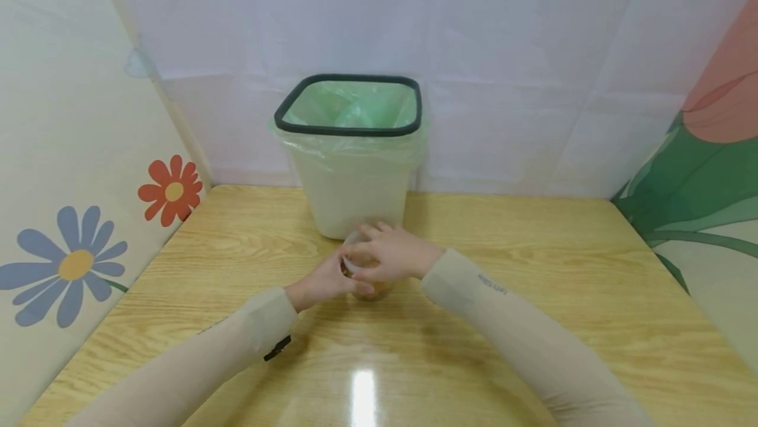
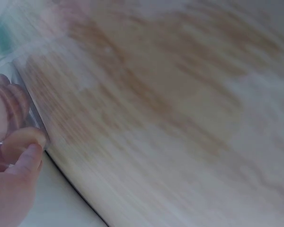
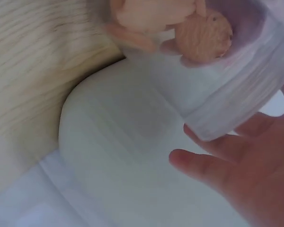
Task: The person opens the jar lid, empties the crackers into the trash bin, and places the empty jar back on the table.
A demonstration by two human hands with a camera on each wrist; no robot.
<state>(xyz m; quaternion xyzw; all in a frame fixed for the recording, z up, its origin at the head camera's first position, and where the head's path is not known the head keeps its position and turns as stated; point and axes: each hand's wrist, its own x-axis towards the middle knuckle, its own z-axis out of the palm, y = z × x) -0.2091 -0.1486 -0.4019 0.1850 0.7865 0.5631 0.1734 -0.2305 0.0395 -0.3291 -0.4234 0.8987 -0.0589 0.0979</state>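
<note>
A clear plastic jar with round brown cookies inside stands tilted in front of the bin, between both hands. My left hand grips the jar's side; in the left wrist view its thumb and fingers lie against the clear wall beside the cookies. Over the jar's top, my right hand has its thumb and fingers spread around the translucent lid. In the right wrist view some fingertips touch the lid's rim, while one finger stands away from it. Much of the jar is hidden by the hands in the head view.
A white bin with a black rim ring and a green liner bag stands just behind the jar, by the white cloth backdrop. Wood-grain tabletop spreads around. Flower-printed panels flank both sides.
</note>
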